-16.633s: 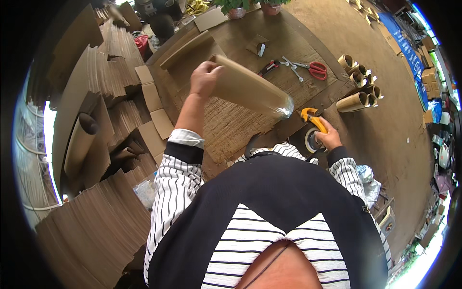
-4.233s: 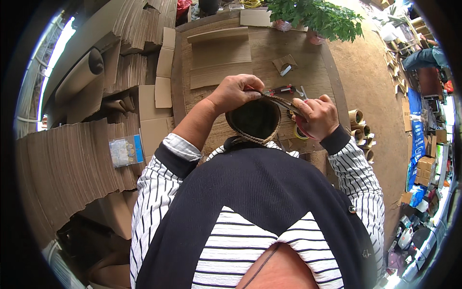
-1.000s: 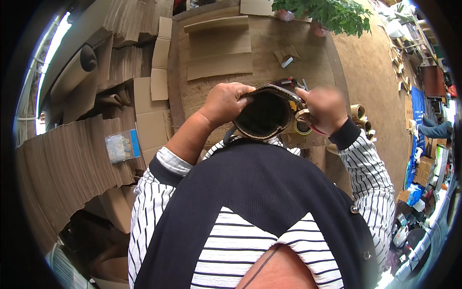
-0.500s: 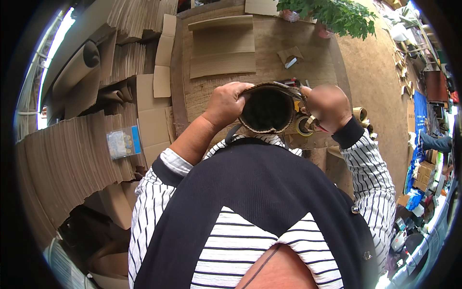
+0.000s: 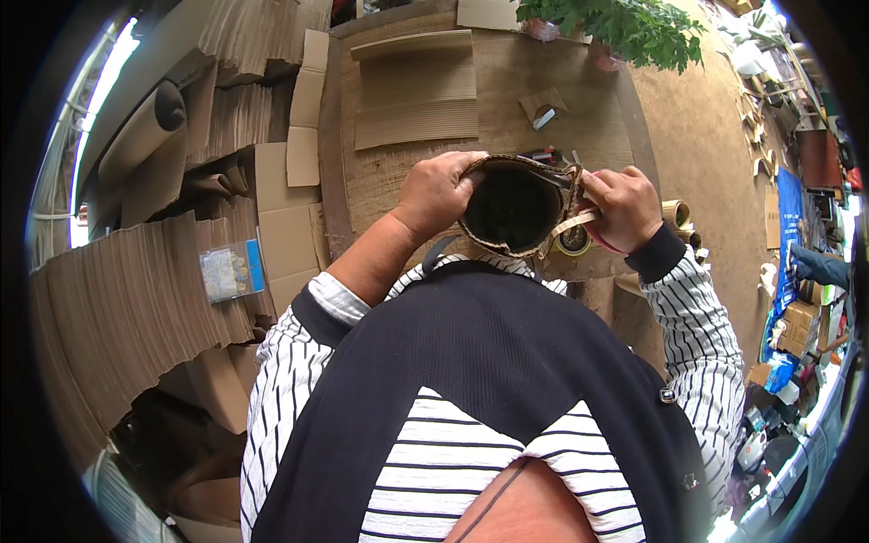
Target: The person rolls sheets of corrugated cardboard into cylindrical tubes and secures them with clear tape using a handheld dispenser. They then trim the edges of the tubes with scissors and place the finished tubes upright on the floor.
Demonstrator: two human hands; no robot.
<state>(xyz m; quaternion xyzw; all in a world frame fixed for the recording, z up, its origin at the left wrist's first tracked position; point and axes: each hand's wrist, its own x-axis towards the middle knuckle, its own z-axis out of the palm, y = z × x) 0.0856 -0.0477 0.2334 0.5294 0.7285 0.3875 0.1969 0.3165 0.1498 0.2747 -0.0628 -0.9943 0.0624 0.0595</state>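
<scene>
A brown cardboard tube point(image 5: 512, 242) stands in front of my chest, its round opening facing up and its inside dark. My left hand point(image 5: 441, 192) is closed on the tube's far left rim, thumb at the edge. At the right rim, my right hand point(image 5: 625, 206) is closed round a red-handled cutting tool, mostly hidden by the fingers; a grey blade-like part point(image 5: 558, 179) shows at the rim. A thin pale strip point(image 5: 572, 223) curls from the tube's right edge toward my right hand. Partly behind it lies a yellow-edged roll of tape point(image 5: 574, 244).
The wooden table point(image 5: 412, 176) bears a corrugated cardboard sheet point(image 5: 416, 90) and a small brown scrap point(image 5: 541, 104). Tall stacks of flat cardboard point(image 5: 127, 317) rise at left, with a plastic packet point(image 5: 231, 270) on them. A leafy plant point(image 5: 625, 32) overhangs the far right corner.
My right hand, blurred before, is now sharp and a little lower. The pale strip stands out farther from the rim. The tube and left hand have shifted slightly right.
</scene>
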